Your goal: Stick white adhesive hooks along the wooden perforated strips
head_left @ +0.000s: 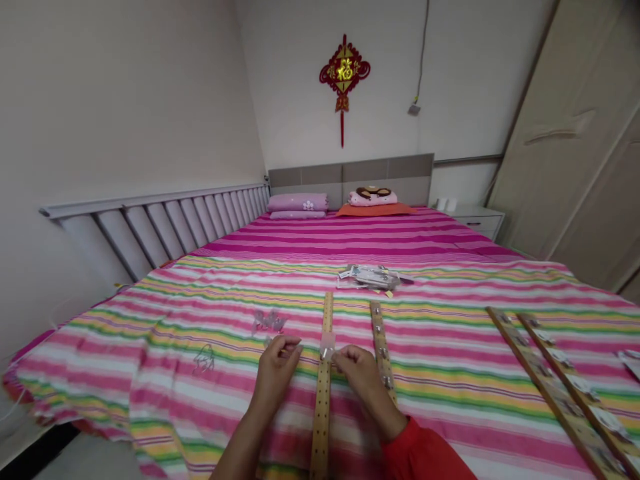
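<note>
A long narrow wooden strip (321, 400) with rows of small holes lies lengthwise on the bed in front of me. Across it is a small pale, partly clear card (327, 345). The thumb and fingertips of my right hand (360, 373) pinch its right edge. To the left of the strip, my left hand (276, 367) has curled fingers, with the thumb slightly apart from the forefinger. Nothing shows between them. Beyond the left hand lie small clear plastic packets (269, 321). A second wooden strip (383, 350) with shiny metal pieces runs beside my right hand.
Two more strips (545, 387) carrying small pieces lie to the right. Farther up sits a pile of clear packages (371, 277). A thin tangled dark outline (204, 360) is at left on the striped sheet (165, 347). Folded bedding (299, 203) rests by the headboard (320, 176).
</note>
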Demonstrator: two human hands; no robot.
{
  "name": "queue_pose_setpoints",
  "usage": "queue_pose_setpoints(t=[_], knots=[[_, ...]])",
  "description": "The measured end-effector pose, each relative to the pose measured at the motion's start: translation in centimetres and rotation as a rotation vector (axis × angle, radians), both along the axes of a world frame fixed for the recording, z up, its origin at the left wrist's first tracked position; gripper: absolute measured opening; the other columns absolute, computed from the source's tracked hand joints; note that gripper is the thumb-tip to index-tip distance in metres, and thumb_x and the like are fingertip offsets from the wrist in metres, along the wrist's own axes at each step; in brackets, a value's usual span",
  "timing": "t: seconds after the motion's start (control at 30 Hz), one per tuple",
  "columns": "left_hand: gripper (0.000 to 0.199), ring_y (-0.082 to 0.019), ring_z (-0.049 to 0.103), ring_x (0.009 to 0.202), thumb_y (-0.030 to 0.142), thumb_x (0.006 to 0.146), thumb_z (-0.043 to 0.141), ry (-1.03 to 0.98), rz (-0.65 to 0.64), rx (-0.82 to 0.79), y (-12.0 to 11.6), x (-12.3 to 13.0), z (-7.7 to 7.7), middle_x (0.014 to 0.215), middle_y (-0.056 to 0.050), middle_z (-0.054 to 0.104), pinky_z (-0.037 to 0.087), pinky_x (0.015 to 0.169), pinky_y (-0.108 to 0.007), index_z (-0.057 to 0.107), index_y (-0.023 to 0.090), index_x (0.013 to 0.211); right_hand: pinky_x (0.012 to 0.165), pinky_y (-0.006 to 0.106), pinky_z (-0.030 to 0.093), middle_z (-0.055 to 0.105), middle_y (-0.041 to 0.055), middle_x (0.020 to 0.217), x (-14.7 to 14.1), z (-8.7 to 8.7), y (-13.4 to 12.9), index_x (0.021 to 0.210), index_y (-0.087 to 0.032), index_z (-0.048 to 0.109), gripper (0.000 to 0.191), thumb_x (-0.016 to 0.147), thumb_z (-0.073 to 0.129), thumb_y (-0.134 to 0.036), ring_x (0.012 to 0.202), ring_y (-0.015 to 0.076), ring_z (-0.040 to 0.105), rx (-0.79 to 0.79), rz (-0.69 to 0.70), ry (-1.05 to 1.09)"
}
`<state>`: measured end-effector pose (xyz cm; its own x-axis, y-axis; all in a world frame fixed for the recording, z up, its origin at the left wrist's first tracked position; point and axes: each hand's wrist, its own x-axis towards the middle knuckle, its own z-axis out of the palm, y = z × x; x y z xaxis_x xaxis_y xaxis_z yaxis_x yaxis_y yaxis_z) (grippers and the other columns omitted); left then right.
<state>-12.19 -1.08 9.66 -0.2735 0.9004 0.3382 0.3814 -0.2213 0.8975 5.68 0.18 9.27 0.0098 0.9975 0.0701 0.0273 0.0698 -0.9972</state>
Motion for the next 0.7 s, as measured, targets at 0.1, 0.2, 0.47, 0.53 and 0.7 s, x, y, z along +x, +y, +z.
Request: queue_pose_setpoints(t=[0.1,0.2,0.47,0.53,0.7], knots=[[0.024,-0.016,0.058,0.069,0.041,0.066,0.068,-0.125,-0.055,-0.029,-1.8,2.6,1.4,0.071,-0.002,0.064,0.046,0.067,-0.026,0.068,0.019,0.075,0.048,0.024,0.033,0.045,-0.0051,0.044,1.6,0.3,-1.3,0.047,-0.02,0.052,0.02,0.056,0.061,-0.035,0.047,0.0108,0.039,0.034,-0.051,0.049],[0.03,-0.015,0.057,0.067,0.045,0.065,0.071,-0.342,-0.157,-0.18,-2.8,4.6,1.5,0.07,-0.001,0.065,0.045,0.064,-0.025,0.068,0.017,0.077,0.049,0.024,0.034,0.047,-0.0049,0.046,3.0,0.5,-2.7,0.051,-0.019,0.056,0.022,0.058,0.065,-0.038,0.048,0.0106,0.04,0.01,0.041,0.137],[0.034,-0.012,0.054,0.063,0.042,0.058,0.078,-0.53,-0.289,-0.35,-4.6,8.3,0.0,0.066,0.0,0.063,0.042,0.062,-0.023,0.068,0.015,0.077,0.053,0.024,0.034,0.052,-0.0033,0.05,6.2,-0.4,-5.9,0.054,-0.017,0.06,0.019,0.057,0.068,-0.034,0.051,0.0108,0.044,-0.057,0.09,0.165],[0.033,-0.012,0.055,0.064,0.04,0.055,0.08,-0.542,-0.299,-0.364,-5.1,9.1,-0.6,0.066,0.0,0.064,0.042,0.064,-0.023,0.067,0.015,0.073,0.05,0.023,0.032,0.049,-0.0046,0.048,7.0,-0.9,-6.7,0.054,-0.017,0.059,0.02,0.057,0.068,-0.035,0.048,0.0096,0.04,-0.088,0.084,0.152],[0.032,-0.01,0.051,0.054,0.04,0.052,0.079,-0.505,-0.316,-0.441,-5.8,10.9,-2.1,0.055,0.002,0.059,0.039,0.055,-0.022,0.065,0.015,0.067,0.045,0.022,0.033,0.051,-0.0043,0.047,8.9,-2.4,-8.4,0.054,-0.018,0.058,0.028,0.058,0.071,-0.042,0.044,0.0094,0.043,-0.119,0.084,0.151]])
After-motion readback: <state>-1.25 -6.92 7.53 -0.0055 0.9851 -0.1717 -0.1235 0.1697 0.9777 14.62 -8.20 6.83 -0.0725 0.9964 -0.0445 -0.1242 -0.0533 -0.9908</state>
